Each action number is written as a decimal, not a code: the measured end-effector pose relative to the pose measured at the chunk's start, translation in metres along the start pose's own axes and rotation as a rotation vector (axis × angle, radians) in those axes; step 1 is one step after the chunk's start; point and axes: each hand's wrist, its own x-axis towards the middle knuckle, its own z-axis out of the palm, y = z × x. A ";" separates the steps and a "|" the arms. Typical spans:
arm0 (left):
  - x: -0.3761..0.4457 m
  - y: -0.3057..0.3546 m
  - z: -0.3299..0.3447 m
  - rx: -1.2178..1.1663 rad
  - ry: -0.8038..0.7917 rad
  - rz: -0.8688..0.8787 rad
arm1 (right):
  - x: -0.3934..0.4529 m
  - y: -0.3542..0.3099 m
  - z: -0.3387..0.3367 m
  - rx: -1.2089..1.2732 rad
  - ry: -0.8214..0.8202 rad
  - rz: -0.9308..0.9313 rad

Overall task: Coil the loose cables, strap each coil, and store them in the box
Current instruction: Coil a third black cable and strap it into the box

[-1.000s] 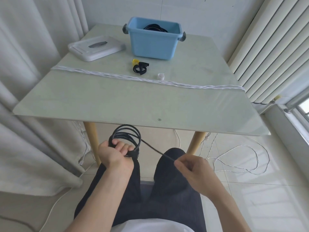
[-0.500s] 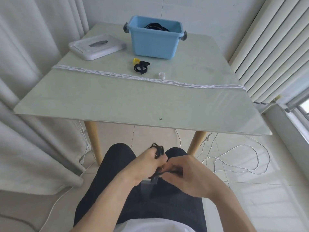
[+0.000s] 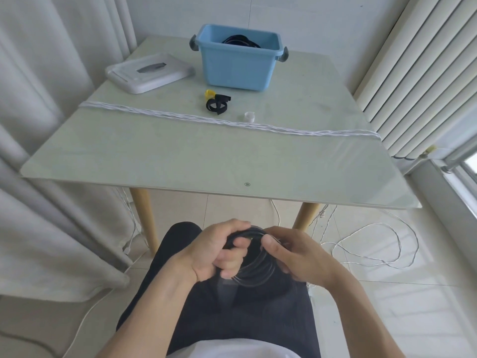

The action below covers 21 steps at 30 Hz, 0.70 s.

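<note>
Down in the lap, nearer than the table's (image 3: 180,156) front edge, both hands hold a black cable coil (image 3: 254,270) over dark trousers. The left hand (image 3: 219,250) has its fingers curled through the loops, gripping the coil's left side; the right hand (image 3: 296,255) pinches the right side with thumb on top and fingers curled underneath. The coil lies roughly flat between them.

Close to the table's front edge sits a small round mark (image 3: 247,184), too small to read. Farther back, a twisted white cable (image 3: 232,122) runs straight across the table from its left edge to its right edge. Just behind that cable lie a small white cap (image 3: 249,116) and, to the cap's left, a black strap (image 3: 217,105) with a yellow strap (image 3: 209,93) touching it.

At the table's far end stands a blue box (image 3: 236,65) with grey handles; black coiled cable (image 3: 238,40) shows inside it. Left of the box rests a white lid (image 3: 149,73), flat on the table.

Beyond the table's right leg, loose white cable (image 3: 374,244) loops over the tiled floor.
</note>
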 end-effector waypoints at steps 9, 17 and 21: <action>0.016 0.050 -0.004 -0.515 0.105 0.107 | 0.044 -0.021 -0.043 0.426 -0.287 -0.155; 0.029 0.120 -0.007 -0.613 0.064 0.326 | 0.088 -0.079 -0.080 0.601 -0.040 -0.103; 0.050 0.153 -0.016 -0.591 -0.003 0.378 | 0.124 -0.097 -0.104 0.565 0.131 -0.037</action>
